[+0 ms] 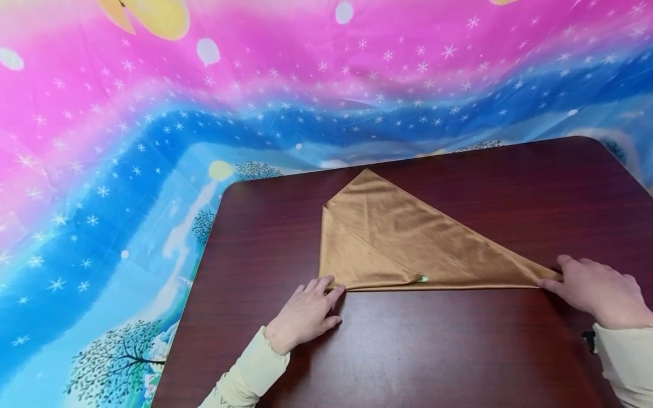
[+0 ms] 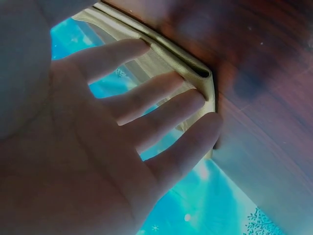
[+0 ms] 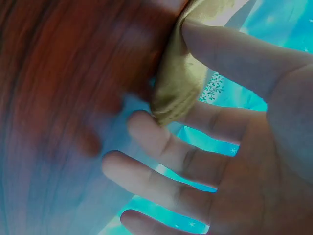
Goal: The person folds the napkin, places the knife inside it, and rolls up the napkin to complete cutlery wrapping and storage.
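Head view: satiny, golden-brown folded cloth (image 1: 388, 238) lies on a dark reddish-brown, wood-grain table (image 1: 418, 351) w/ rounded corners, btwn the two hands. Cloth's outline: pt. at top nr. the table's far edge, short L side, long slope down to a narrow R tip, straight near edge. Triangular flap folded over its L part; small pale-green spot (image 1: 423, 279) at the flap's R end, close to the near edge.

L hand (image 1: 308, 311): relaxed, fingers extended, fingertips resting on cloth's near L corner. L wrist cam shows fingertips along the folded edge, layers visible there. R hand (image 1: 604, 289): pinching the narrow R tip; R wrist cam has thumb on one face, index finger partly hidden behind it, the rest extended.

Both arms in pale cream sleeves (image 1: 252, 368); small black item (image 1: 589, 341) by the R one, too small to ID. Behind & L of table: printed fabric backdrop (image 1: 285, 68), pink over blue, w/ white snowflakes, pale dots, yellow shapes up top & dark leafy trees lower down. Bits of its blue also show btwn the fingers in both wrist views.
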`<control>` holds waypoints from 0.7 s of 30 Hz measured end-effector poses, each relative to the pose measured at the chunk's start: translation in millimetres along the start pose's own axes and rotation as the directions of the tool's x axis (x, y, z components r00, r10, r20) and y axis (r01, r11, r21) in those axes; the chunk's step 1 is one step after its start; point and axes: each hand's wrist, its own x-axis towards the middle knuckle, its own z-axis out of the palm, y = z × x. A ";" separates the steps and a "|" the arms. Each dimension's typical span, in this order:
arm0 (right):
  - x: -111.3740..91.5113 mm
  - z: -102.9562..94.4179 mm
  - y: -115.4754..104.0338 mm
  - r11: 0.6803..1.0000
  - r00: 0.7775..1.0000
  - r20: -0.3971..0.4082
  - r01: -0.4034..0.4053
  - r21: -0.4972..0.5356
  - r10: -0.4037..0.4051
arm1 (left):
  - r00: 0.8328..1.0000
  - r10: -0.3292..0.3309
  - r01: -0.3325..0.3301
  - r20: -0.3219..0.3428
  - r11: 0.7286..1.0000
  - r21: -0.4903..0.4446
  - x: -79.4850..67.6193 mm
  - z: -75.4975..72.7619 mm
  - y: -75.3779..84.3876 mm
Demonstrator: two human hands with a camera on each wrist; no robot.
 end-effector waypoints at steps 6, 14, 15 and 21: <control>2.1 -3.2 -1.3 0.999 0.998 0.062 -0.028 0.022 0.027 | 1.000 -0.007 0.007 0.013 1.000 0.002 -1.0 -0.2 -0.1; -1.3 -6.4 -3.2 0.996 0.996 0.085 -0.029 0.084 0.022 | 1.000 -0.008 0.008 0.016 1.000 0.009 -1.3 0.6 0.8; -2.2 -6.2 -4.0 0.995 0.997 0.071 -0.024 0.093 0.018 | 1.000 -0.006 0.005 0.013 1.000 0.011 -1.4 0.4 0.9; -3.6 -3.6 -10.3 0.991 0.999 -0.047 -0.007 0.130 0.013 | 1.000 -0.004 0.004 0.013 1.000 0.014 -1.3 0.2 1.4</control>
